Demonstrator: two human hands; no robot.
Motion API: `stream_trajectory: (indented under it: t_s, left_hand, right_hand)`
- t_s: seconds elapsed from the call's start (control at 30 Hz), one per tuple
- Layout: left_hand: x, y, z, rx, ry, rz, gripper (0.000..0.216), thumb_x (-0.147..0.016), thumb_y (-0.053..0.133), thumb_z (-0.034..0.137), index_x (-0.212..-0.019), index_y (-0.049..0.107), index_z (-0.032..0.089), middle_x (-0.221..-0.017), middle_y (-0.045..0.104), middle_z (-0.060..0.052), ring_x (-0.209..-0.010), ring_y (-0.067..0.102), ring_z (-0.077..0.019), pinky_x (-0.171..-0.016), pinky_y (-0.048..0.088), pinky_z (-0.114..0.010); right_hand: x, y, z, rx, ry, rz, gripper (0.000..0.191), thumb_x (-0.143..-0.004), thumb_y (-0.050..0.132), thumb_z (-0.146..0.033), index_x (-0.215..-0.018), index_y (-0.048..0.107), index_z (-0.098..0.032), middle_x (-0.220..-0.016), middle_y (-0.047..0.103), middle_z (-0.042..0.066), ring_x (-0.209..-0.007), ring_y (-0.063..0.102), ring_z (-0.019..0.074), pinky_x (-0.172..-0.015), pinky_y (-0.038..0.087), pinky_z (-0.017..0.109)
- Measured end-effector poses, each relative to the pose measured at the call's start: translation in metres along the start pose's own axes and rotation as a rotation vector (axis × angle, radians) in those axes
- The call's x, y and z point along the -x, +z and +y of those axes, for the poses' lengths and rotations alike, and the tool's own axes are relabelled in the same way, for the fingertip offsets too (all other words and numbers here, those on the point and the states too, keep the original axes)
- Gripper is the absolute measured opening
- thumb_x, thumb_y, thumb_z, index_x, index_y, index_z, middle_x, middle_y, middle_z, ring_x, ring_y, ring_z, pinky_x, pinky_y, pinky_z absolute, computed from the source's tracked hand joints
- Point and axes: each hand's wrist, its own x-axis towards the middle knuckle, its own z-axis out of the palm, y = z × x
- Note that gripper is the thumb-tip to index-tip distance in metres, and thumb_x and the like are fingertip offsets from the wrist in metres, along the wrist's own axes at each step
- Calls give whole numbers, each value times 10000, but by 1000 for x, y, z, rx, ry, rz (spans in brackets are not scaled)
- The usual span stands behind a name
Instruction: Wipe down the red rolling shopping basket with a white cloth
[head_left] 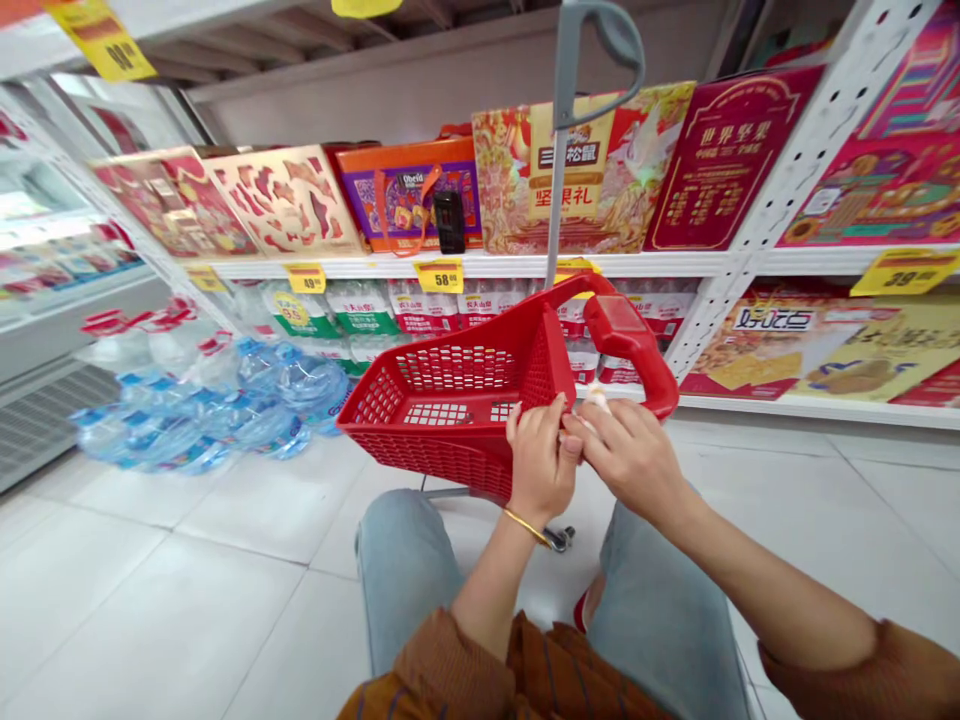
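Observation:
A red plastic shopping basket (450,400) on wheels stands on the floor in front of my knees, with a grey pull handle (559,150) rising from it. My left hand (538,462) grips the basket's near rim with curled fingers. My right hand (630,455) is closed beside it, pinching a small white thing (598,399) that I cannot make out, pressed near the rim under the red carry handle (634,345). The basket looks empty inside.
Shelves ahead hold boxed gift sets (600,170) on top and packs of bottled water (442,305) below, with yellow price tags (439,276). Large water jugs (217,410) are piled on the white tiled floor at left. A freezer cabinet (52,330) stands far left.

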Motion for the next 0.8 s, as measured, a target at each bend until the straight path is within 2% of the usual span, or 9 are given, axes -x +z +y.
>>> stream_trajectory:
  t_s: [0.13, 0.3, 0.6, 0.8]
  left_hand:
    - [4, -3, -9, 40, 42, -15, 602, -967, 123, 543, -1193, 579, 223, -1117, 675, -55, -1062, 577, -183, -1067, 286, -405]
    - [5, -9, -10, 103, 77, -46, 644, -947, 119, 592, -1203, 576, 216, -1138, 666, -66, -1075, 573, -196, -1062, 281, -408]
    - [6, -9, -7, 141, 73, -10, 640, -940, 163, 610, -1184, 600, 210, -1101, 679, -70, -1048, 582, -205, -1039, 295, -407]
    - [8, -10, -10, 104, 67, -26, 671, -936, 134, 617, -1209, 589, 205, -1142, 673, -81, -1082, 573, -211, -1049, 287, -416]
  right_hand:
    - [5, 0, 0, -40, -51, 80, 161, -897, 549, -190, -1000, 674, -192, -1010, 699, 76, -945, 563, 214, -927, 419, 393]
    - [11, 0, 6, -63, -68, 97, 170, -883, 582, -182, -1025, 663, -227, -1009, 710, 40, -952, 594, 188, -1069, 363, 475]
    - [15, -6, 16, -57, -81, 80, 167, -875, 605, -172, -1021, 656, -236, -1021, 716, 26, -961, 624, 184, -1137, 270, 551]
    - [23, -13, 28, -57, -42, 45, 214, -874, 602, -164, -1078, 633, -220, -1058, 707, 62, -961, 629, 203, -1101, 324, 540]
